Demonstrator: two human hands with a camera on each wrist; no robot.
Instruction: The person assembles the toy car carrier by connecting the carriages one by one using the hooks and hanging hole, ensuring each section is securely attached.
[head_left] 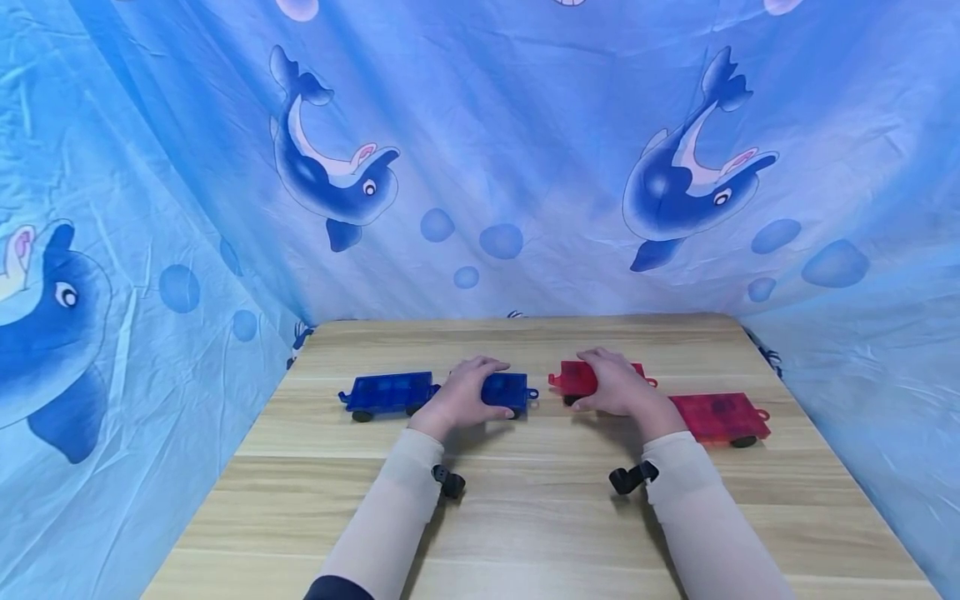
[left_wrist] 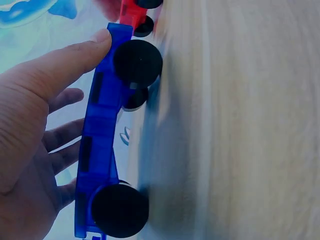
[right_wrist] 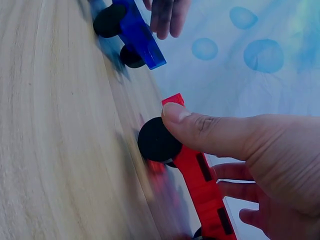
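My left hand [head_left: 459,398] grips a blue toy train car [head_left: 506,390] by its long sides, thumb on the near side and fingers on the far side. Its black wheels [left_wrist: 120,210] show in the left wrist view. To its right, my right hand [head_left: 619,387] holds a red toy train car [head_left: 574,377] the same way, with the thumb by a front wheel [right_wrist: 159,140]. A small gap separates the ring end of the blue car from the hook end of the red one. The hands hide parts of both cars.
A second blue car [head_left: 392,392] stands left of my left hand; whether it is linked is hidden. Another red car [head_left: 720,418] stands beside my right wrist. All are on a wooden table [head_left: 525,517], with a dolphin-printed curtain [head_left: 510,150] behind and at the sides.
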